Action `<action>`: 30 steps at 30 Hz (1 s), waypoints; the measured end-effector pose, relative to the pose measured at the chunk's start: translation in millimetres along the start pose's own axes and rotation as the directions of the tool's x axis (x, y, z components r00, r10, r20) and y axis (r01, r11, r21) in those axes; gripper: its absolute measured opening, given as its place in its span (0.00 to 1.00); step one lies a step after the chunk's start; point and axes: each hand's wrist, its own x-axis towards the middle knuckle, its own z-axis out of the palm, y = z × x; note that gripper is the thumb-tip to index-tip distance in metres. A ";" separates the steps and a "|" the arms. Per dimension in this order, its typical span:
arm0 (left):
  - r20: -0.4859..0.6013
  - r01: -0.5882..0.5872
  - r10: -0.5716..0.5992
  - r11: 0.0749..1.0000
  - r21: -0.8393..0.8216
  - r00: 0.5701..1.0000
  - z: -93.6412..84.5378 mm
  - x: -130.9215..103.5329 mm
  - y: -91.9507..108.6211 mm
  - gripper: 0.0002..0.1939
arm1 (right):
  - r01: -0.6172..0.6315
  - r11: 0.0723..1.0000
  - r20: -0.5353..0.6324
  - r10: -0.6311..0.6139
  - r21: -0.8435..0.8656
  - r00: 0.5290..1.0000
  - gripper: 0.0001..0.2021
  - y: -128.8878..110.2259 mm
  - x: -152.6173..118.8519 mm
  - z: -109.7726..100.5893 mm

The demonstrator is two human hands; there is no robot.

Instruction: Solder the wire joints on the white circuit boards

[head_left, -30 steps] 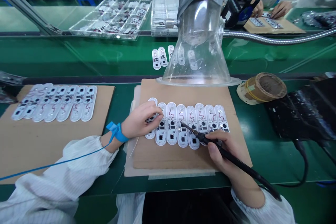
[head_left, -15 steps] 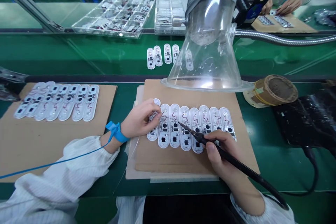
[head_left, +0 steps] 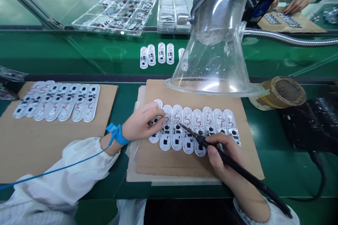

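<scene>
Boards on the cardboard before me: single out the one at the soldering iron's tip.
Third board from the left: the tip of the soldering iron ends over it alone.

We find a passage on the green bench (head_left: 128, 96), between two cardboard sheets (head_left: 171, 165), but the white left sleeve (head_left: 87, 165) crosses its nearer part. The transparent funnel hood (head_left: 211, 63) obstructs the far side of our work. The soldering iron (head_left: 237, 168) and right hand (head_left: 227, 153) hinder approach to the rightmost circuit boards (head_left: 232, 126); further right stands the brown pot (head_left: 277, 95).
</scene>
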 end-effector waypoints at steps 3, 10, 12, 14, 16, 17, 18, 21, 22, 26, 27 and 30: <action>-0.025 0.006 -0.006 1.000 0.013 1.000 -2.1 -1.2 -0.9 0.07 | -0.069 0.994 -0.015 0.070 0.088 0.997 0.04 -4.3 -1.9 0.0; -0.007 0.019 -0.019 0.999 0.029 1.000 -3.6 -0.9 -1.4 0.08 | 0.014 0.999 0.006 -0.014 -0.050 1.000 0.05 -9.4 6.8 2.4; -0.003 0.020 -0.020 0.999 0.031 1.000 -3.6 -0.5 -1.0 0.08 | 0.038 0.996 0.005 -0.038 -0.084 0.999 0.04 -9.2 9.9 2.8; 0.000 0.019 -0.019 0.999 0.038 1.000 -3.6 -0.2 -0.7 0.08 | 0.046 0.993 0.020 -0.044 -0.106 0.999 0.04 -9.4 12.3 2.8; 0.010 0.018 -0.018 0.999 0.045 1.000 -3.2 -0.1 -0.9 0.08 | 0.048 0.992 0.030 -0.045 -0.115 0.999 0.03 -10.8 14.0 2.3; 0.017 0.016 -0.017 0.999 0.047 1.000 -2.7 0.0 -1.2 0.08 | 0.048 0.992 0.031 -0.044 -0.119 0.999 0.03 -12.0 14.7 1.9; 0.024 0.013 -0.014 0.999 0.050 1.000 -2.1 0.1 -1.6 0.08 | 0.047 0.991 0.034 -0.043 -0.126 0.998 0.03 -13.5 15.3 1.3; 0.038 -0.008 0.006 0.998 0.061 0.999 -1.1 1.1 -1.7 0.07 | 0.039 0.988 0.046 -0.033 -0.146 0.998 0.02 -18.6 16.6 -0.5; 0.043 -0.024 0.021 0.997 0.068 0.999 -2.1 1.6 -0.9 0.07 | 0.038 0.988 0.055 -0.030 -0.150 0.998 0.02 -19.5 16.7 -0.7; 0.056 -0.015 0.008 0.992 0.122 0.998 -20.8 1.2 4.8 0.07 | 0.060 0.983 0.056 -0.051 -0.174 0.997 0.03 -14.6 12.6 0.6; 0.028 0.048 -0.052 0.989 0.142 0.998 -29.4 0.2 4.2 0.07 | 0.059 0.981 0.054 -0.050 -0.186 0.997 0.03 -11.6 10.9 1.2; -0.163 0.402 -0.381 0.908 0.118 0.910 -62.2 -0.9 -13.6 0.05 | 0.046 0.973 0.052 -0.035 -0.226 0.998 0.04 -3.1 7.5 2.3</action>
